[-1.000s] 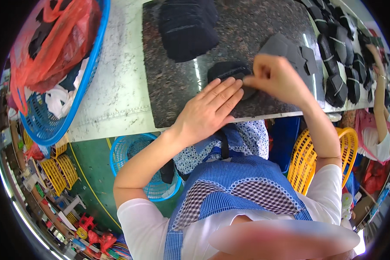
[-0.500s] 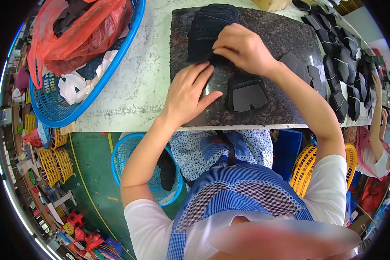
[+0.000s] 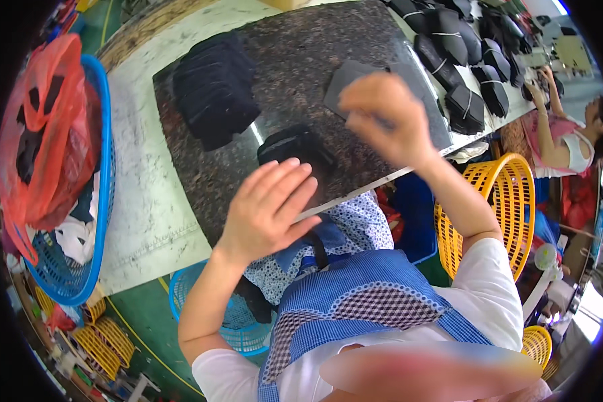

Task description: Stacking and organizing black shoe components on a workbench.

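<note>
My left hand [image 3: 268, 208] is open, palm down with its fingers stretched out, at the near edge of a small pile of black pieces [image 3: 295, 149]. Whether its fingertips touch that pile I cannot tell. Blurred by motion, my right hand [image 3: 388, 120] is over flat dark grey cut pieces [image 3: 345, 79]; its fingers look bent, and I cannot make out whether they hold anything. A larger overlapping stack of black fabric-like pieces [image 3: 216, 90] lies farther left. All of these rest on a dark speckled stone slab [image 3: 295, 47].
On the left stands a blue basket [image 3: 104, 194] with a red plastic bag [image 3: 53, 141] and white scraps. Tied black bundles [image 3: 449, 50] line the far right of the white table [image 3: 137, 221]. Yellow baskets [image 3: 509, 181] stand below right. A co-worker [image 3: 569, 134] sits at the right.
My right hand has left the large black stack and moved right to the grey pieces. My left hand has drawn back toward me. The small pile now shows black on top instead of grey.
</note>
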Motion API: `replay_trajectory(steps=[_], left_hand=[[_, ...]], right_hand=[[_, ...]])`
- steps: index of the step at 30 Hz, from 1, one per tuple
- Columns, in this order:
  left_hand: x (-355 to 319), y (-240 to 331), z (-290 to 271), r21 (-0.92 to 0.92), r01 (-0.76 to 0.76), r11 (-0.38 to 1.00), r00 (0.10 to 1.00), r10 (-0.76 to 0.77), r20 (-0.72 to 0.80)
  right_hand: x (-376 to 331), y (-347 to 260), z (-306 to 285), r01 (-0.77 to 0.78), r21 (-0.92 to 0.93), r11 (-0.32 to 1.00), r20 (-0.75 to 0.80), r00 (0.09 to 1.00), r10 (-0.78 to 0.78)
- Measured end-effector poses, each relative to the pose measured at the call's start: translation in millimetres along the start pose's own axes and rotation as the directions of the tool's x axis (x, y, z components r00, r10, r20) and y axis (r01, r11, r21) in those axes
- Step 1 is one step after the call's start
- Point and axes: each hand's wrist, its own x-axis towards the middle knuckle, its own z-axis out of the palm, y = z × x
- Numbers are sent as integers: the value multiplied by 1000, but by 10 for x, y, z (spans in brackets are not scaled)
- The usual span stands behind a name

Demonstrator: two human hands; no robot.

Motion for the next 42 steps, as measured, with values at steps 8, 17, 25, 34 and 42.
replay_trajectory(steps=[8,17,25,34,42], left_hand=[[-1,29,53,-48,62,997,996,-65,-63],[-226,466,-149,-580,753,311,636,-573,517],[14,-69,-127,-649,747,141,502,-760,413],[16,-143,-13,-616,782,96,463,-752,470],[-234,-178,-75,-200,712,673,672,-736,-85]], right_hand=[[60,483,-35,26,-415,909,-42,998,-47],[-368,-624,-1,-767,463,444,703,623,343],[107,-385,283,-803,221,553,625,552,552],[120,-374,352,-833,143,534,621,496,608],[283,-118,303,-485,13,874,450,784,428]])
